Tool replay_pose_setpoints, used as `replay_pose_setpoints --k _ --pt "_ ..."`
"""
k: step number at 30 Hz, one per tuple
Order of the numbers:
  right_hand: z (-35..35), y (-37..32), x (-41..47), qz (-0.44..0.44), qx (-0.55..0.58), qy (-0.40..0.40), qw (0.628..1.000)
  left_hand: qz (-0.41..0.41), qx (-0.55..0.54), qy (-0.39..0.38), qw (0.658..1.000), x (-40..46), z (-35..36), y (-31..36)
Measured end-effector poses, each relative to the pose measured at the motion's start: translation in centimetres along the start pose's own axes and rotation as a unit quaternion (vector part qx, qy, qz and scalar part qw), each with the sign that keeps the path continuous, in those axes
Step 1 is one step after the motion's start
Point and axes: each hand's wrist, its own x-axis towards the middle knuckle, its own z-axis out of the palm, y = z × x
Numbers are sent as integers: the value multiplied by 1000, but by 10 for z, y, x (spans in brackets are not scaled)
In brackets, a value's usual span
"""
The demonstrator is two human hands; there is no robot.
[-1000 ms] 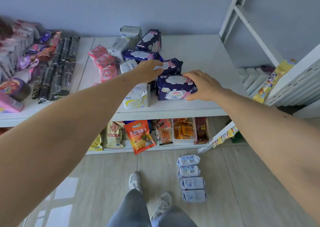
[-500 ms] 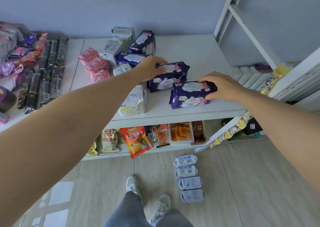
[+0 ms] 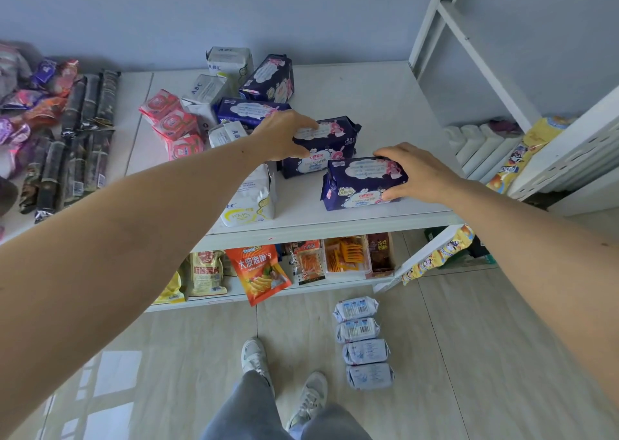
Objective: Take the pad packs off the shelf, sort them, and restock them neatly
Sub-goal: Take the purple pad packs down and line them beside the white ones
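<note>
Head view, top shelf (image 3: 385, 104), white, shared by mixed goods.

Item 1: near navy pack (image 3: 363, 183). It lies at the near right of the shelf, close to the front edge, long axis running left to right with the left end a little nearer. The right hand (image 3: 418, 171) grips its right end, fingers curled over the top and thumb on the near face. The pack stretches leftward from the grip, so most of its length is unsupported by that hand.

Item 2: second navy pack (image 3: 321, 146). It sits just behind and to the left of item 1, the two close together; whether they touch cannot be told. Long axis again left to right. The left hand (image 3: 284, 134) holds its left end, fingers over the top, thumb low on the near face. This pack extends rightward from the grip, toward the other hand.

Item 3: two more navy packs (image 3: 258, 109), farther back, untouched.

Item 4: white packs (image 3: 249, 201), one at the near edge left of item 2, others farther back.

Item 5: pink packs (image 3: 174, 124), a row at the left of the same shelf.

Item 6: four pale packs (image 3: 363, 342) in a row on the floor, near the person's feet.

Judgement: each hand is nearest its own pack, and the two parallel packs could be lifted off together.
</note>
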Motion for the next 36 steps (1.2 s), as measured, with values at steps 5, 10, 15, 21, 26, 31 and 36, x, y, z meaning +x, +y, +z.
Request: replay_pose_setpoints --k 5,10,15,21,26,31,36 --pt "-1 1 -6 -9 10 14 1000 0 20 8 1000 -3 -1 4" --pt "-5 3 -17 -12 6 18 1000 0 -37 16 999 -11 -10 11" --pt "-12 -4 -33 -19 1 27 999 30 -60 24 997 -25 -23 24" --pt "-10 -21 -66 -12 3 37 999 67 -57 22 996 -53 -32 40" --pt "2 -46 -109 10 15 50 999 103 -83 0 991 -98 -33 52" --pt "31 -75 -162 51 22 60 997 133 -89 -33 986 -159 -19 54" --pt "76 -91 -208 76 45 41 995 127 -122 -46 983 -214 18 49"
